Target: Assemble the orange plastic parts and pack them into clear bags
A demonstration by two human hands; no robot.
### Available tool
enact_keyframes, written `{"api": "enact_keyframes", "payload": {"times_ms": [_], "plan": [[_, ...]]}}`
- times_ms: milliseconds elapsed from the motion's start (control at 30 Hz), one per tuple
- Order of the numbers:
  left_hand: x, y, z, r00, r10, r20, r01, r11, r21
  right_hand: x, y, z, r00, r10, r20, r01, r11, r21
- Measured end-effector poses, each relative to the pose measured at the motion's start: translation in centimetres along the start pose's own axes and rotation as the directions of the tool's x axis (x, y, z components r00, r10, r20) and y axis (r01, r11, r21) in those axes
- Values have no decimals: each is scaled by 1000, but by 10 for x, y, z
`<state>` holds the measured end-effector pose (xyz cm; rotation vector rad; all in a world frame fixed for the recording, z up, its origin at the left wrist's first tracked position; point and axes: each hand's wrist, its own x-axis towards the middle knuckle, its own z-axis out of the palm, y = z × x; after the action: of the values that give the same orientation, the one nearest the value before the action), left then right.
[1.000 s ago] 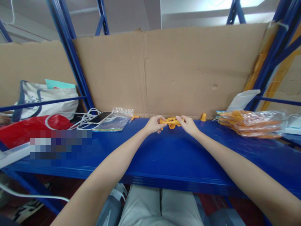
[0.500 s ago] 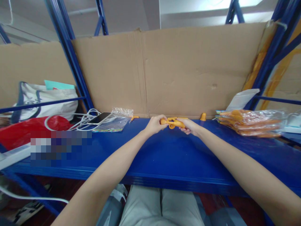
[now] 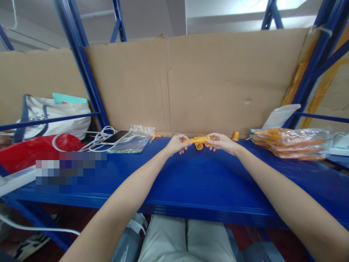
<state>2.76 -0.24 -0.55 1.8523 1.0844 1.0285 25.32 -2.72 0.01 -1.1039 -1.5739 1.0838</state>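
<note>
Just above the blue shelf, near its back, both hands hold an orange plastic piece (image 3: pixel 200 140). Long and narrow, it has wheel-like round parts on its underside; its exact kind I cannot make out. My left hand (image 3: pixel 176 145) pinches the left end between thumb and fingers. At the other end, my right hand (image 3: pixel 219 141) is closed on it, and its fingers hide part of that end. A small orange cone-shaped part (image 3: pixel 235 136) stands behind my right hand. To the left lies a small orange stick-like part (image 3: pixel 156 137) at the cardboard.
A cardboard panel (image 3: pixel 207 87) closes off the back of the blue shelf (image 3: pixel 191 182). At left are a phone (image 3: pixel 116 137), white cables (image 3: pixel 95 144), a clear plastic bag (image 3: pixel 133 144) and a red bag (image 3: pixel 35 149). Bagged orange parts (image 3: pixel 289 142) lie at right.
The orange piece has been turned and now lies more level, with its round parts facing down. My right hand has shifted its grip onto the right end; my left hand has moved slightly left.
</note>
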Motion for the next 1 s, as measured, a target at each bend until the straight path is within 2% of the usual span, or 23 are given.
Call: {"api": "enact_keyframes", "payload": {"times_ms": [133,300,433,600,800,1000], "plan": [[0,1,-2,1000,1,3,-1,999,40,1,2,-3,1000,-4,17,5,1000,-13],[-5,7,-1,997,66,-39,-61,989,136,2,5,0,1000,5,23,-5,1000,15],[-7,7,0,987,144,-75,-125,967,220,2,7,1,996,87,25,-89,993,72],[-5,2,2,975,208,-74,-185,953,241,1,3,2,980,196,38,-199,970,138],[0,-5,2,960,269,-74,-237,927,290,2,-2,4,959,282,34,-284,947,153],[-2,-3,4,940,332,-82,-277,880,387,5,-1,3,937,345,59,-349,907,237]]}}
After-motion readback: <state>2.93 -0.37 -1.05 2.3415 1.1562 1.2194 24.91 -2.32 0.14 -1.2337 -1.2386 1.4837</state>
